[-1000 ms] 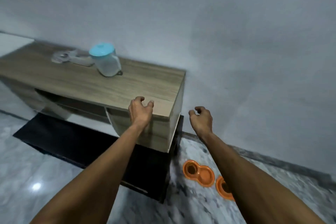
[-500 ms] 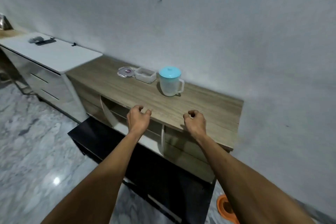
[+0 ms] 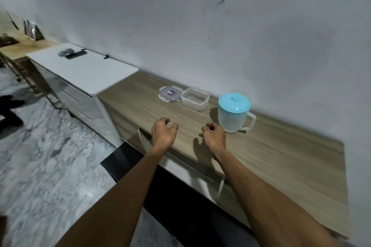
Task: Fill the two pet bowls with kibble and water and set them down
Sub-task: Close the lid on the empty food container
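Note:
A clear plastic pitcher [image 3: 232,117] with a turquoise lid stands on the wooden cabinet top [image 3: 271,156], handle to the right. Left of it sits an open clear food container [image 3: 194,100], its lid [image 3: 170,93] lying flat beside it. My left hand [image 3: 163,133] and my right hand [image 3: 213,137] hover over the cabinet's front edge, fingers loosely curled, holding nothing. My right hand is just left of the pitcher, apart from it. No pet bowls show in this view.
A white drawer unit [image 3: 84,72] adjoins the cabinet on the left, with small dark items on top. A black mat [image 3: 180,202] lies under the cabinet on the marble floor [image 3: 50,166]. The wall runs right behind the cabinet.
The view has swung left and up, so the orange bowls on the floor have dropped out of sight. Both hands now hover over the cabinet top, nearer the pitcher and container.

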Demonstrator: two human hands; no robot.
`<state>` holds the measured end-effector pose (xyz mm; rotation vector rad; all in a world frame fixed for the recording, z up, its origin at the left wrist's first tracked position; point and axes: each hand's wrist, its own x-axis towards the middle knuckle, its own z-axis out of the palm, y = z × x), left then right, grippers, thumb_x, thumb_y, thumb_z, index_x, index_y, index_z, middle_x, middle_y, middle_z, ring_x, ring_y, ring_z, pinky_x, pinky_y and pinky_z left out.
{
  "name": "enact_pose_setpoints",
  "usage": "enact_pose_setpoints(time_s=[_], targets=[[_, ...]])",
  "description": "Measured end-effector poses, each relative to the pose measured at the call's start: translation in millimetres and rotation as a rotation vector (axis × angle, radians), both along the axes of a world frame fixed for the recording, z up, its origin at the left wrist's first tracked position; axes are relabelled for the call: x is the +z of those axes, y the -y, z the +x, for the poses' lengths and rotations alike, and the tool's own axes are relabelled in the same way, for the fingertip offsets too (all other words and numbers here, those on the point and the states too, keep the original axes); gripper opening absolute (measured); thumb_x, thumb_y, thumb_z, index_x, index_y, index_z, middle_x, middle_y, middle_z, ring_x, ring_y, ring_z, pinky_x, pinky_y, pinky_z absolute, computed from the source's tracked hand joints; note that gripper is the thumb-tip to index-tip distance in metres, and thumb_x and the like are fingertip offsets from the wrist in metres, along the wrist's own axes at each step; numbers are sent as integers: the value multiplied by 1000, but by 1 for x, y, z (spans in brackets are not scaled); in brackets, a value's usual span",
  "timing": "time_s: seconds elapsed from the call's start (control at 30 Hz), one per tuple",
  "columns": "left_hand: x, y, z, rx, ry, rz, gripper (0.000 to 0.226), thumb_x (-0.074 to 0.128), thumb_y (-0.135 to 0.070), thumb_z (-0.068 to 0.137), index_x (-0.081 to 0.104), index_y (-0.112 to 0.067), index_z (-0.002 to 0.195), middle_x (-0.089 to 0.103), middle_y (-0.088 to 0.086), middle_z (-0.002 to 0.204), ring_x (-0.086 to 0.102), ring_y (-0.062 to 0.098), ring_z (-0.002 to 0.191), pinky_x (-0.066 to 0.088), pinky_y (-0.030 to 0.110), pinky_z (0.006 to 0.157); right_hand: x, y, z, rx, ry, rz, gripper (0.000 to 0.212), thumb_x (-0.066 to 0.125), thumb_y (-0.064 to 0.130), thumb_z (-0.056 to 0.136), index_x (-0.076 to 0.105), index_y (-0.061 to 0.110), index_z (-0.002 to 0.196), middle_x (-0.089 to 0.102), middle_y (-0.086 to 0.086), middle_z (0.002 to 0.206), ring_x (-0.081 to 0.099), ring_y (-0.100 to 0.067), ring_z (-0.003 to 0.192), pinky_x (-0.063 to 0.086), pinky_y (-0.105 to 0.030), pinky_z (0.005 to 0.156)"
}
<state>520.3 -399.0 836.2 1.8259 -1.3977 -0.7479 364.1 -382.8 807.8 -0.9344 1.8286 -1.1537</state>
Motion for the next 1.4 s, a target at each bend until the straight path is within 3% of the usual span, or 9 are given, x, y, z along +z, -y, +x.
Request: enact_pose_setpoints(time_s=[0.37, 0.57, 0.67, 0.73, 0.9, 1.03, 1.17, 1.3, 1.4], targets=[[-34, 131, 64, -95, 53, 56, 44, 68, -28, 88, 63, 0, 121, 63, 19, 123, 55, 34, 120, 41, 36, 100, -22, 99, 18, -128, 14, 58, 19, 56, 15, 97, 63, 8, 113, 65, -9, 105, 60, -25, 101, 48, -37, 92], [-55, 239, 84, -242, 111, 84, 43, 67, -32, 83, 65, -8, 119, 66, 13, 123, 59, 30, 118, 45, 36, 98, -31, 163, 28, -291, -27, 90, 26, 55, 18, 98, 63, 5, 119, 67, -16, 115, 61, -33, 107, 49, -47, 99], [-65, 289, 90, -339, 168, 104, 44, 66, -38, 81, 66, -12, 116, 68, 11, 119, 61, 31, 115, 47, 37, 96, -34, 190, 32, -386, -47, 123, 27, 53, 18, 99, 62, 2, 119, 66, -17, 116, 60, -30, 103, 48, -42, 91], [-76, 326, 94, -424, 207, 113, 45, 66, -40, 79, 66, -13, 115, 68, 12, 118, 62, 32, 113, 50, 39, 94, -38, 209, 34, -486, -65, 137, 34, 52, 19, 99, 59, 0, 126, 63, -18, 125, 58, -33, 111, 47, -41, 96], [-92, 393, 88, -650, 363, 107, 64, 73, -45, 72, 61, -8, 122, 64, 16, 124, 62, 34, 113, 50, 42, 94, -50, 235, 29, -629, -125, 171, 31, 51, 16, 97, 61, -3, 120, 63, -24, 123, 58, -40, 114, 48, -47, 99], [-103, 435, 80, -811, 482, 80, 85, 70, -61, 54, 58, -16, 125, 61, 7, 125, 58, 29, 117, 49, 41, 95, -59, 248, 23, -628, -147, 197, 37, 50, 22, 99, 59, -1, 127, 62, -22, 127, 58, -39, 117, 46, -52, 103], [-107, 458, 78, -887, 568, 141, 102, 81, -60, 52, 42, -21, 139, 48, 1, 137, 44, 26, 130, 43, 41, 101, -66, 256, 22, -600, -139, 195, 33, 47, 23, 102, 59, 3, 126, 64, -16, 122, 60, -33, 114, 49, -47, 100], [-125, 490, 82, -979, 513, 177, 112, 77, -79, 30, 44, -38, 129, 56, -9, 126, 56, 21, 116, 51, 43, 93, -74, 260, 26, -588, -147, 187, 35, 46, 34, 102, 62, 8, 120, 66, -19, 118, 62, -37, 112, 51, -55, 97], [-128, 498, 80, -1025, 542, 191, 117, 77, -78, 27, 43, -34, 129, 56, -5, 127, 57, 22, 112, 52, 45, 91, -78, 260, 29, -592, -156, 201, 33, 46, 31, 102, 62, 8, 120, 65, -19, 117, 61, -36, 110, 50, -56, 97]])
